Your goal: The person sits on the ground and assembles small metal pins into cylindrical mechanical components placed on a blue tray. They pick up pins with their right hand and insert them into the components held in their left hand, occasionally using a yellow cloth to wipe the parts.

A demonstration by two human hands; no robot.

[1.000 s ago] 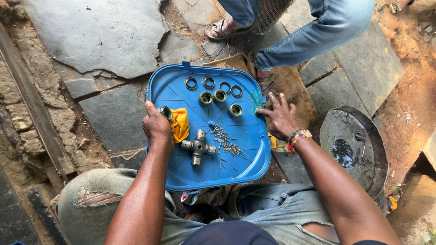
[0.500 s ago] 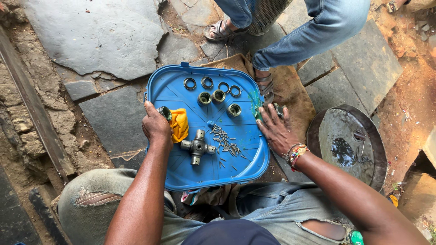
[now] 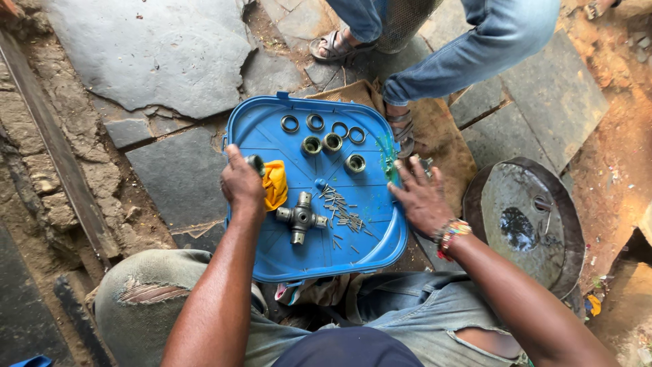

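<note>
Step in hand, as judged: sorting and wiping the parts of a dismantled universal joint on a blue tray (image 3: 380, 251).

Left hand (image 3: 241, 183) rests on the tray's left side, fingers curled shut around a small bearing cup (image 3: 256, 164), with a yellow rag (image 3: 275, 183) bunched against the fingers on their right. Right hand (image 3: 421, 197) lies over the tray's right rim, fingers spread and loose; something small and dark sits at its fingertips, but whether it is gripped cannot be told.

The cross-shaped spider (image 3: 299, 217) lies flat just right of and below the left hand, apart from it. Loose needle rollers (image 3: 343, 214) are scattered between the spider and the right hand. Three more cups (image 3: 332, 143) and four seal rings (image 3: 314, 121) sit well beyond both hands, toward the tray's far edge.

Next move likely calls for a fine pinch, since rollers are thin and scatter easily.

A second person's legs (image 3: 475, 41) stand beyond the tray.
</note>
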